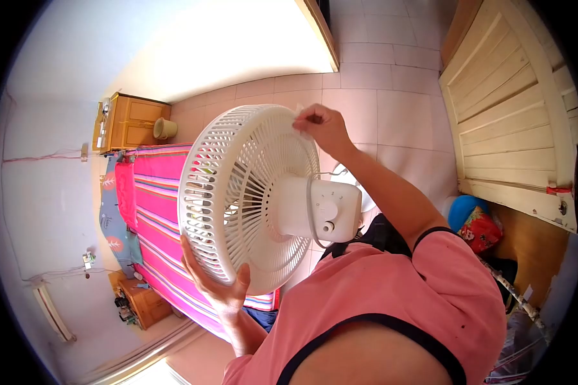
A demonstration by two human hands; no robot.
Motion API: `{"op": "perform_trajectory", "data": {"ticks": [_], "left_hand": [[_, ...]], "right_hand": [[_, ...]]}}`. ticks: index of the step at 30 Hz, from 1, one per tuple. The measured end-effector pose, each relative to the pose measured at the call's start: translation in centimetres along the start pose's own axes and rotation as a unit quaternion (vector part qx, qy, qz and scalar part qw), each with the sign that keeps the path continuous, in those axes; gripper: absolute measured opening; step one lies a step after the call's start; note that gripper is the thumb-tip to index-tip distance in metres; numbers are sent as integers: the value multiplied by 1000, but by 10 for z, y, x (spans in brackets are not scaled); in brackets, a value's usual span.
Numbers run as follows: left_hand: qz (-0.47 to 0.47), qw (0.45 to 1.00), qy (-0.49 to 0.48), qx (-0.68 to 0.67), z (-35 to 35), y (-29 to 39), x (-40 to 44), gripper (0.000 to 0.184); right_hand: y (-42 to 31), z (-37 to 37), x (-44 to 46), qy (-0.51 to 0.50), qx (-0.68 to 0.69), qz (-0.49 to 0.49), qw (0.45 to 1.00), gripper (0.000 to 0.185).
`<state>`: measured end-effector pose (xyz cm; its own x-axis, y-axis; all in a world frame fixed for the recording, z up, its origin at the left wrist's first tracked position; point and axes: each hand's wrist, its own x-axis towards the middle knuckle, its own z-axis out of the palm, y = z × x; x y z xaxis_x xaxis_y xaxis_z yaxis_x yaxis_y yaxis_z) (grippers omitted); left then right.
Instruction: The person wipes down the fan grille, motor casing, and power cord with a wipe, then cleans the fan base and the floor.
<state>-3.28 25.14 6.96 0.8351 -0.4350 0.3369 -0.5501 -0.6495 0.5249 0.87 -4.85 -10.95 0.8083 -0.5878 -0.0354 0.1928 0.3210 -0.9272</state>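
Observation:
A white electric fan [331, 208] with a round slatted cage fills the middle of the view, its control box with knobs turned toward me. My left hand [218, 279] grips the lower rim of the cage, thumb on the back side and fingers on the outer edge. At the upper rear edge of the cage, my right hand [324, 125] is closed in a pinch. A thin whitish piece, like tissue or cloth, shows at its fingertips against the cage; its exact kind is unclear. A cord loops around the fan's neck. The fan's base is mostly hidden.
Beyond the fan lies a bed with a pink striped cover [157, 192]. A wooden cabinet [138, 122] and a bin [165, 128] stand at the far wall. To the right are a cream door [510, 109] and a blue item with a red patterned bag [481, 230].

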Motion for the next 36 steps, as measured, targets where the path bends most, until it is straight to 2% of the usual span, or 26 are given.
{"op": "perform_trajectory", "data": {"ticks": [3, 4, 5, 7, 8, 10, 11, 14, 16, 17, 19, 21, 23, 25, 27, 28, 29, 31, 32, 34, 36], "left_hand": [[14, 1000, 2, 15, 1, 2, 2, 113], [12, 1000, 1, 9, 1, 2, 2, 113], [9, 1000, 1, 3, 1, 0, 2, 113], [8, 1000, 2, -1, 2, -1, 1, 113], [7, 1000, 2, -4, 2, -1, 1, 113], [5, 1000, 0, -4, 2, 0, 2, 113], [4, 1000, -1, -2, 2, 1, 2, 113], [19, 1000, -1, 9, 1, 0, 2, 113], [19, 1000, -1, 12, 0, 0, 2, 113], [19, 1000, 2, 13, 2, -1, 2, 113], [18, 1000, 3, 5, 2, -2, 1, 114], [18, 1000, 4, -1, 1, -3, 2, 114], [14, 1000, 1, 19, 0, 2, 2, 115], [9, 1000, 1, 12, 1, 2, 3, 115], [1, 1000, 0, 3, 1, 1, 2, 114], [1, 1000, 1, 2, 2, -2, 2, 114], [5, 1000, 2, -4, 2, -5, 2, 115], [6, 1000, 4, -10, 1, -5, 1, 115], [2, 1000, 1, -5, 1, -1, 3, 115], [-2, 1000, 1, 2, 1, 3, 2, 116], [-5, 1000, 7, -7, 3, 2, 2, 116]], "right_hand": [[4, 3, -8, -36, 22, 13, 999, 6], [12, 1, -18, -91, 18, -12, 996, 7], [20, -1, -26, -199, -8, -35, 979, 7], [14, 0, -36, -216, -20, -25, 976, 6], [9, 0, -34, -215, -20, -24, 976, 6], [1, 0, -15, -75, -22, -27, 997, 7], [8, -3, 3, -26, 43, -30, 998, 8], [1, -1, -2, -41, 73, 15, 996, 8], [1, 2, -27, -187, -25, -14, 982, 6], [-7, 2, -40, -238, -17, 48, 970, 7], [-8, 0, -39, -224, -42, 17, 973, 6], [0, 1, -18, -123, -15, -36, 992, 6], [-6, -2, 4, -45, 78, -5, 996, 9], [-6, 3, 0, -60, 76, -19, 995, 8], [-6, 6, -20, -144, 8, 1, 990, 8], [-5, 8, -34, -219, -29, -18, 975, 7], [-9, 7, -38, -240, -42, -11, 970, 7], [-18, 6, -32, -180, -84, -89, 976, 8], [-18, 6, -20, -182, -85, -89, 976, 8], [-18, 7, 5, -70, 55, -66, 994, 12], [-19, 11, -4, -65, 19, -81, 994, 11]]}}
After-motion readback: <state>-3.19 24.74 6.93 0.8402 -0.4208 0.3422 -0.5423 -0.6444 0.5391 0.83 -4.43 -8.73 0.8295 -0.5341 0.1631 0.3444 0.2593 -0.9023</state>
